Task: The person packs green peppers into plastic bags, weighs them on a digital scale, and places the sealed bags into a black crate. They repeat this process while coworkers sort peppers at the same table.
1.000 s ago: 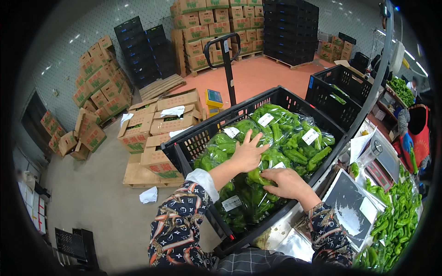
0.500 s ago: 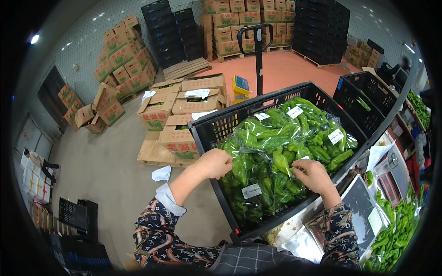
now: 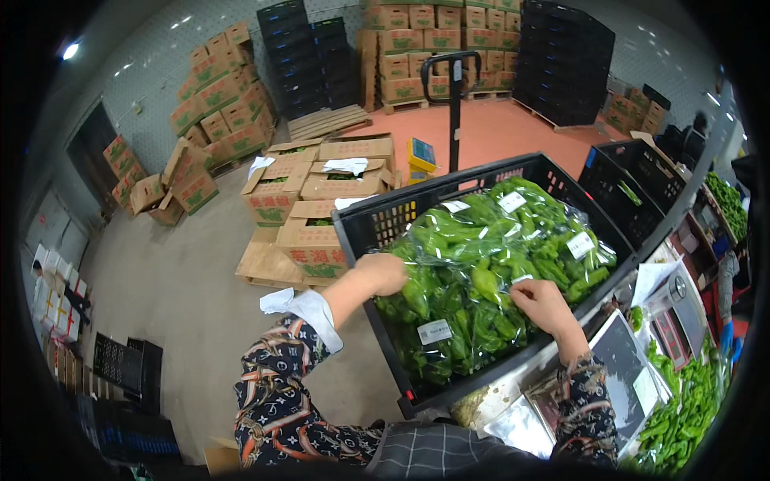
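In front of me a black plastic crate (image 3: 473, 393) is filled with clear bags of green peppers bearing white labels. My left hand (image 3: 383, 273) is closed at the left edge of a bag of green peppers (image 3: 461, 309) near the crate's left wall; its fingertips are partly hidden. My right hand (image 3: 545, 305) pinches the plastic on the right side of that same bag. The bag lies flat among the others, a label (image 3: 435, 332) at its near left corner. Another bag of peppers (image 3: 457, 228) lies just beyond it.
Open cartons (image 3: 313, 240) stand on a pallet at left, near a yellow scale (image 3: 420, 154) and a pallet jack handle (image 3: 455, 104). Loose green peppers (image 3: 682, 417) cover the table at right, beside a metal tray (image 3: 622, 377). A co-worker's blue-gloved hand (image 3: 727, 337) shows at far right.
My left hand has shifted slightly up and right against the bag. My right hand has moved a little right and closed on the plastic. The view has tilted slightly.
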The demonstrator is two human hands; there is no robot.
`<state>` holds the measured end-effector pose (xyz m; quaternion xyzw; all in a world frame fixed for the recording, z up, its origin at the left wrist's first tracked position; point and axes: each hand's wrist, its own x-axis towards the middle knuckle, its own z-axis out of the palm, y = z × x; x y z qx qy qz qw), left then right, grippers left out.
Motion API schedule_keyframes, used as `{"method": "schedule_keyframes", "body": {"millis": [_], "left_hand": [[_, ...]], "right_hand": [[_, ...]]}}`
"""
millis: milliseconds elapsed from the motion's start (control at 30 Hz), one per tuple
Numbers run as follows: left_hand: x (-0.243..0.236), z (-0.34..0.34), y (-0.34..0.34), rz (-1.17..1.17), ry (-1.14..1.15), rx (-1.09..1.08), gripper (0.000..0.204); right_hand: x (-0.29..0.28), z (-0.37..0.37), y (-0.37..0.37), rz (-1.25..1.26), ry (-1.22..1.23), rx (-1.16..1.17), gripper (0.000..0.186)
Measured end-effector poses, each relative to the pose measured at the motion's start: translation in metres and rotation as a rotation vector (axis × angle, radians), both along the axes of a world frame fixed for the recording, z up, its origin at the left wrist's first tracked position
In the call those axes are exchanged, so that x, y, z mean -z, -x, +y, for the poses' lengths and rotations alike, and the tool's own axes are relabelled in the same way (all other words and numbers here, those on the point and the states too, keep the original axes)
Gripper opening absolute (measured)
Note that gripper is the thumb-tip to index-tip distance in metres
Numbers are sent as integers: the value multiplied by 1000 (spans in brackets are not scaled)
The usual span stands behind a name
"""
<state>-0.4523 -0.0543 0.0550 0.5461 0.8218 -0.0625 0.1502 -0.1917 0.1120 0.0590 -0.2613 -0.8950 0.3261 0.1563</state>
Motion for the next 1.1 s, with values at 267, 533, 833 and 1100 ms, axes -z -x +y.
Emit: {"method": "schedule_keyframes", "body": {"millis": [267, 533, 833, 1100], "left_hand": [[-18, -22, -8, -147, -430, -2, 34], [1, -86, -57, -59, -1162, -411, 15], [-43, -29, -119, 13, -937, 178, 32], [-5, -48, -101, 38, -29, -13, 22]], "right_hand": [[1, 1, 4, 156, 1, 33, 16], [-1, -15, -10, 384, -177, 37, 9], [-3, -10, -6, 147, -389, -54, 13], [5, -13, -24, 71, -341, 17, 23]]}}
